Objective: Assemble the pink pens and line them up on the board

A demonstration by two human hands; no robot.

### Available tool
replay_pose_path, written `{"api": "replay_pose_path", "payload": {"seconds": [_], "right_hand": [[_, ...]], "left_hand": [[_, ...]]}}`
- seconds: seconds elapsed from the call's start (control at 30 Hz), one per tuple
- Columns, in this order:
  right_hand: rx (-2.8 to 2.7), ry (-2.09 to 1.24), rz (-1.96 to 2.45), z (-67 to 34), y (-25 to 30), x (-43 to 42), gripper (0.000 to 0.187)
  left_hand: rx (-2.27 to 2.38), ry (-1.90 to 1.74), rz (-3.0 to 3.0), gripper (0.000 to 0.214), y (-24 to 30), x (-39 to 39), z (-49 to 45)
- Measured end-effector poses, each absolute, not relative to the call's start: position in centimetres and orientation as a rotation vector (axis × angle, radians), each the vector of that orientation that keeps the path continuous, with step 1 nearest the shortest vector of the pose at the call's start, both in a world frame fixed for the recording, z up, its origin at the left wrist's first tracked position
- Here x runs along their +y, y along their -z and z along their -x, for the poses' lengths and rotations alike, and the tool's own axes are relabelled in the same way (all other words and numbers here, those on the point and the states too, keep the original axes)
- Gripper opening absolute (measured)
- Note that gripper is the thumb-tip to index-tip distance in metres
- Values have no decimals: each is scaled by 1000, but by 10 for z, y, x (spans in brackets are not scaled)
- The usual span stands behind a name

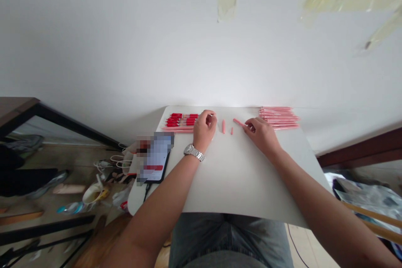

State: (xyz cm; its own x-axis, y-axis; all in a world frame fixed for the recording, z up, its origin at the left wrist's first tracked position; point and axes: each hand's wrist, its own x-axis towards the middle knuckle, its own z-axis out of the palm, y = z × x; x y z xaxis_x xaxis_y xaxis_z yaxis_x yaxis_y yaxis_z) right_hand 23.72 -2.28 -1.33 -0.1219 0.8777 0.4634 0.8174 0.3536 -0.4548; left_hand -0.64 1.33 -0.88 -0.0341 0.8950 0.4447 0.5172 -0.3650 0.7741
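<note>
My left hand (204, 127), with a metal watch on the wrist, is curled closed near a row of red-capped pens (182, 120) at the far left of a white board (238, 176); what its fingers hold is hidden. My right hand (260, 133) pinches one end of a pink pen barrel (238, 122) lying on the board. Between the hands lie a short pink piece (223, 126) and a smaller pink bit (231, 130). A stack of pink barrels (278, 117) lies at the far right, just beyond my right hand.
A phone (155, 157) with a cable lies at the board's left edge. Clutter, cables and a cup (92, 194) cover the floor to the left. A white wall rises behind the board. Dark wooden furniture (361, 150) stands to the right.
</note>
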Motion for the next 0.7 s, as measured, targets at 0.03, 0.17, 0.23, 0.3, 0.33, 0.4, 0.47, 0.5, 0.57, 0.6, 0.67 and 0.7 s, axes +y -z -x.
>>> {"api": "replay_pose_path", "payload": {"seconds": [0.03, 0.17, 0.23, 0.3, 0.33, 0.4, 0.47, 0.5, 0.57, 0.6, 0.67, 0.7], "right_hand": [[-1953, -111, 1470, -236, 13, -23, 17], [-1975, -86, 1477, -235, 14, -22, 15], [-1979, -77, 1486, -235, 15, -22, 15], [-1983, -66, 1490, -235, 16, -22, 16], [-1985, -60, 1490, -235, 16, -22, 17], [-1986, -49, 1489, -235, 17, -22, 19], [-1984, -43, 1486, -234, 17, -22, 22], [-1981, -38, 1484, -234, 17, -23, 23], [-1977, -21, 1487, -234, 14, -25, 26], [-1972, -10, 1495, -233, 13, -26, 27], [-1964, 5, 1514, -232, 10, -28, 28], [-1962, 0, 1519, -232, 8, -29, 28]], "left_hand": [[1485, -1369, -1862, 10, 9, 13, 7], [1487, -1398, -1834, 9, 7, 12, 6], [1485, -1409, -1827, 8, 5, 11, 5], [1486, -1407, -1822, 8, 5, 10, 5], [1488, -1403, -1820, 9, 5, 10, 5], [1488, -1397, -1818, 9, 5, 10, 5], [1483, -1402, -1814, 10, 5, 10, 6], [1479, -1407, -1810, 11, 5, 10, 6], [1470, -1418, -1799, 11, 5, 10, 6], [1467, -1421, -1793, 11, 5, 11, 6], [1464, -1425, -1787, 11, 5, 11, 6], [1462, -1428, -1785, 12, 5, 11, 6]]}}
